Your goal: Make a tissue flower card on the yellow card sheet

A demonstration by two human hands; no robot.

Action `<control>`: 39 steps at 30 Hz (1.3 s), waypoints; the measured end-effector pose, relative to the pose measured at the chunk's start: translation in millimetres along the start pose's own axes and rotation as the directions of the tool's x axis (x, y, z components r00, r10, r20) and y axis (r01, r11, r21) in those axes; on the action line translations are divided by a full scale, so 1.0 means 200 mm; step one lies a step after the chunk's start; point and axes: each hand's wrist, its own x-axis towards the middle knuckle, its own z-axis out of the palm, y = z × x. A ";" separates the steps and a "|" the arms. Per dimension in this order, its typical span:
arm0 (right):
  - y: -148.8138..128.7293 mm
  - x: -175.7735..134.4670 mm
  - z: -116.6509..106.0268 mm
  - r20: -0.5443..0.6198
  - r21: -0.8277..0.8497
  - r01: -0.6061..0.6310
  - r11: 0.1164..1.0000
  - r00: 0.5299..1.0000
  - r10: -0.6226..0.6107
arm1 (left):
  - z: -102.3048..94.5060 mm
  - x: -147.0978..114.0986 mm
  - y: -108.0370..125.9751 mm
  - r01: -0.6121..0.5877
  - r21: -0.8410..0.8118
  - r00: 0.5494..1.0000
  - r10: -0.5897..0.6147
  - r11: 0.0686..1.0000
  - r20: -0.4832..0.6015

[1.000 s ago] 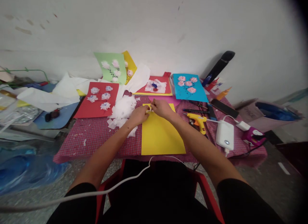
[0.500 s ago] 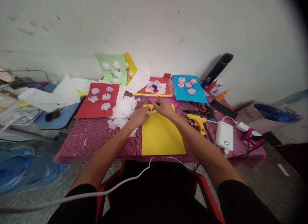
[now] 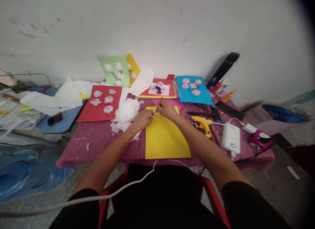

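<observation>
Near the top edge of a yellow paper sheet (image 3: 167, 138), my left hand (image 3: 144, 119) is closed in a pinch beside a small white tissue paper piece (image 3: 156, 113). My right hand (image 3: 166, 110) is closed around a thin stick (image 3: 161, 98), whose brownish end pokes out above the fingers. Its lower end meets the tissue piece, though the fingers partly hide the contact. Left of the sheet lies a heap of white tissue pieces (image 3: 126, 111). Behind my hands, a red sheet bears a white tissue with blue and red stains (image 3: 159, 89).
A red card (image 3: 100, 104) with tissue flowers lies left, and a blue card (image 3: 194, 89) back right. A yellow glue gun (image 3: 202, 123), a white power bank (image 3: 230, 138) and a black phone (image 3: 229, 110) are on the right. A white cable (image 3: 128, 184) crosses over my lap.
My hands stay over the top of the yellow sheet, with only slight finger movement around the tissue piece. The whole view has shifted very slightly.
</observation>
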 end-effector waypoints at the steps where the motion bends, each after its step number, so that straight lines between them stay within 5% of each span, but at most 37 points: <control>1: 0.00 0.00 0.00 0.008 0.006 0.000 1.000 1.000 0.000 | 0.00 0.00 0.00 -0.012 0.010 1.000 0.012 1.000 0.005; 27: 0.02 -0.03 -0.04 0.005 0.155 -0.045 0.987 0.999 0.045 | -0.02 0.02 0.06 -0.083 0.180 0.994 0.070 0.980 0.079; 34: 0.06 -0.04 -0.05 -0.012 0.305 -0.106 0.946 0.993 0.115 | -0.01 0.01 0.04 0.003 0.074 1.000 -0.002 0.997 -0.008; 39: 0.09 -0.03 -0.08 -0.050 0.522 -0.174 0.835 0.971 0.234 | -0.02 0.00 0.03 0.021 0.015 0.995 -0.019 1.000 -0.100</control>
